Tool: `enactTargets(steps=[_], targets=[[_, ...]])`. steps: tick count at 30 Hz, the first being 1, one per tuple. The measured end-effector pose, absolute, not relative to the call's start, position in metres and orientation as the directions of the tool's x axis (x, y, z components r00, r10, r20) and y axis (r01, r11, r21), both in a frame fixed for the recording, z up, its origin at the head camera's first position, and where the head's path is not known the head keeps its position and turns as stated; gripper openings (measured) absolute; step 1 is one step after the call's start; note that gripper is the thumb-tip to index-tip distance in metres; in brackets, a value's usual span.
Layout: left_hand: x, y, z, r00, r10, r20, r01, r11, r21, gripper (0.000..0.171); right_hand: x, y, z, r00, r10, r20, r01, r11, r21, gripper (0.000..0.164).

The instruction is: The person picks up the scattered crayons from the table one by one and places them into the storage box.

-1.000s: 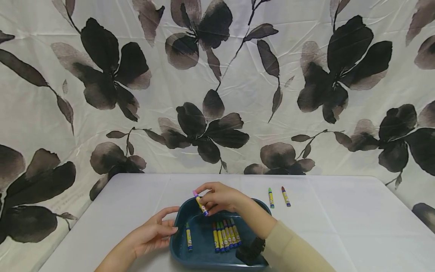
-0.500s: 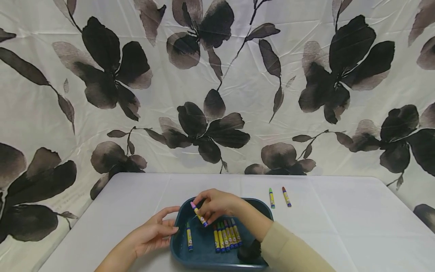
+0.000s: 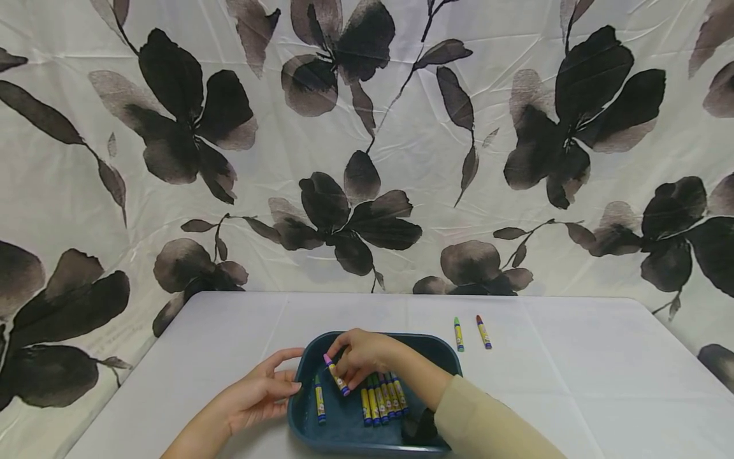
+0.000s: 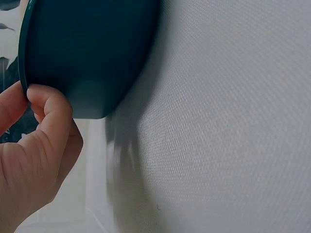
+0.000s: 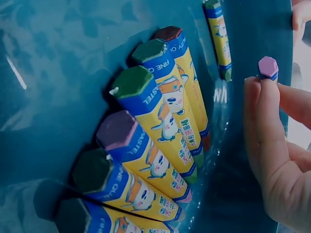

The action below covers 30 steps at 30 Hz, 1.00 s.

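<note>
In the head view, my right hand [image 3: 369,356] pinches a pink oil pastel [image 3: 336,375] low over the left half of a dark teal tray [image 3: 338,437]. The right wrist view shows the pastel's pink end poking out past the fingertips [image 5: 262,87]. A single green pastel [image 3: 319,400] lies in the tray by its left wall. Several yellow-wrapped pastels [image 3: 383,405] lie side by side in a row in the middle. At the tray's left side, my left hand [image 3: 252,396] pinches the rim [image 4: 23,58] between thumb and fingers.
Right of the tray's far corner, a light green pastel [image 3: 459,335] and a brownish-red pastel [image 3: 484,332] lie on the white table [image 3: 573,382]. A black shape [image 3: 421,428] shows beside my right sleeve [image 3: 487,414]. Behind the table hangs a floral cloth [image 3: 355,127].
My right hand has come down and nearer with the pink pastel, from over the tray's far edge to inside the tray. The left hand has stayed at the rim.
</note>
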<state>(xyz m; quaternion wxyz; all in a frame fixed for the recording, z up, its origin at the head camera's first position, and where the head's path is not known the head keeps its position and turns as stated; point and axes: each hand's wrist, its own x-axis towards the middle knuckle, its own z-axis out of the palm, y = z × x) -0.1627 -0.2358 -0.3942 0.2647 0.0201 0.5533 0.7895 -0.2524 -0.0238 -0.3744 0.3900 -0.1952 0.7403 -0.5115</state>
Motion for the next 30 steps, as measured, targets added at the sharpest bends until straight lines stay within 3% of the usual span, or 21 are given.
enactTargets(steps=[13, 30], targets=[[-0.162, -0.236, -0.394, -0.864, 0.432, -0.258, -0.383, -0.232, 0.894, 0.067, -0.252, -0.024, -0.376, -0.602, -0.687, -0.407, 0.139, 0.412, -0.9, 0.024], [-0.163, -0.236, -0.394, -0.865, 0.421, -0.273, -0.396, -0.238, 0.887, 0.068, -0.261, -0.004, -0.364, -0.618, -0.709, -0.338, 0.098, 0.358, -0.929, 0.03]])
